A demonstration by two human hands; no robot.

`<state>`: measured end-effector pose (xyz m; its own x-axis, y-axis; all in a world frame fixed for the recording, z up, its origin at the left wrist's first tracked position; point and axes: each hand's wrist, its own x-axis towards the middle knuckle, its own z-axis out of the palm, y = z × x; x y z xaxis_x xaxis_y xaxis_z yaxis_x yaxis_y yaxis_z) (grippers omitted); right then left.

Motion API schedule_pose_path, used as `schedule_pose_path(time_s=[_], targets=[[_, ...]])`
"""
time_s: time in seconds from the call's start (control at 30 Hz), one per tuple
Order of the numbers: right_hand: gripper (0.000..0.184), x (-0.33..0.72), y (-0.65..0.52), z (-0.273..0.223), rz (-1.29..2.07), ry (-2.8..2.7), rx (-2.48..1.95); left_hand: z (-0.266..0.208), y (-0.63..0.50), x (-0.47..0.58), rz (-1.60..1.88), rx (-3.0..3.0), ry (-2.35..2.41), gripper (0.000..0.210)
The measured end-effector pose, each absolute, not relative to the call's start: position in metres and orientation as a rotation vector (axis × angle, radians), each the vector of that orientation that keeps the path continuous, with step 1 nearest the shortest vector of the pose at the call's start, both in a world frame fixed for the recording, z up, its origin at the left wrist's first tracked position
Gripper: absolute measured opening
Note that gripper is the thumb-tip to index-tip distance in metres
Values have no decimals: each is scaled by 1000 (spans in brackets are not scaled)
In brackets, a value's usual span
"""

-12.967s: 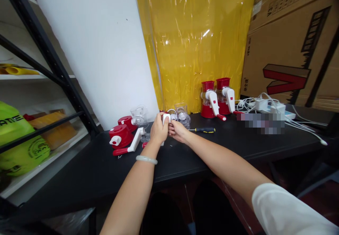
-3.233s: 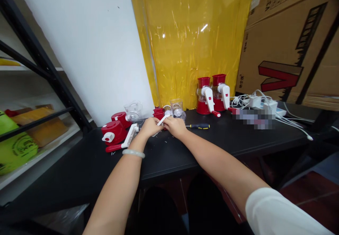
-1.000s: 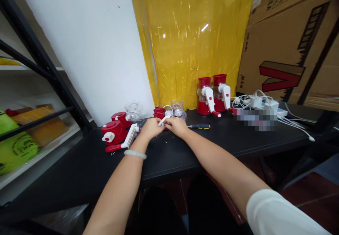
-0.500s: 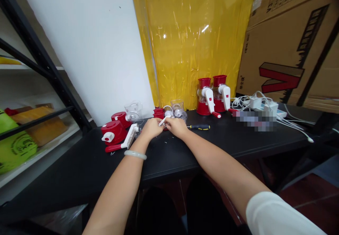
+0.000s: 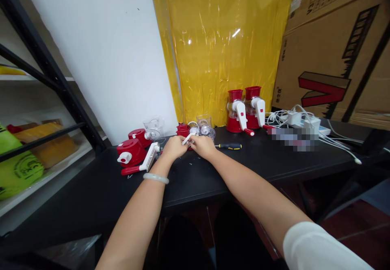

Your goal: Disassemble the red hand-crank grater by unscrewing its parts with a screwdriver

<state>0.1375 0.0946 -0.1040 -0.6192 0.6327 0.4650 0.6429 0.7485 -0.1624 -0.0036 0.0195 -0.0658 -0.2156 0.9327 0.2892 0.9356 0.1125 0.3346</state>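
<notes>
My left hand [image 5: 176, 147] and my right hand [image 5: 202, 146] meet over the table, fingers closed on a small white plastic piece [image 5: 187, 139]. It resembles the crank arms nearby, but the fingers hide most of it. Just behind the hands are a red plastic part [image 5: 183, 130] and clear plastic parts [image 5: 205, 128]. A screwdriver [image 5: 230, 146] with a black and yellow handle lies right of my right hand. To the left of my left hand, a white crank handle with a red grip [image 5: 149, 157] leans by a red grater base [image 5: 131, 153].
Two assembled red rotary graters [image 5: 235, 111] stand at the back right. Beyond them lie white cables and chargers [image 5: 294, 117]. A second red base [image 5: 139, 136] and a clear housing [image 5: 154, 128] sit at the left. Tiny screws [image 5: 130, 176] lie on the black table [image 5: 195, 184].
</notes>
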Motion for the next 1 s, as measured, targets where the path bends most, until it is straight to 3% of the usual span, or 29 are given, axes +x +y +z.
schedule_pose_path(time_s=[0.5, 1.0], targets=[[21, 134, 99, -108, 453, -2252, -901, -59, 13, 5, -570, -1850, -2341, 30], [14, 130, 103, -110, 472, -2148, -930, -61, 15, 6, -630, -1830, -2331, 31]])
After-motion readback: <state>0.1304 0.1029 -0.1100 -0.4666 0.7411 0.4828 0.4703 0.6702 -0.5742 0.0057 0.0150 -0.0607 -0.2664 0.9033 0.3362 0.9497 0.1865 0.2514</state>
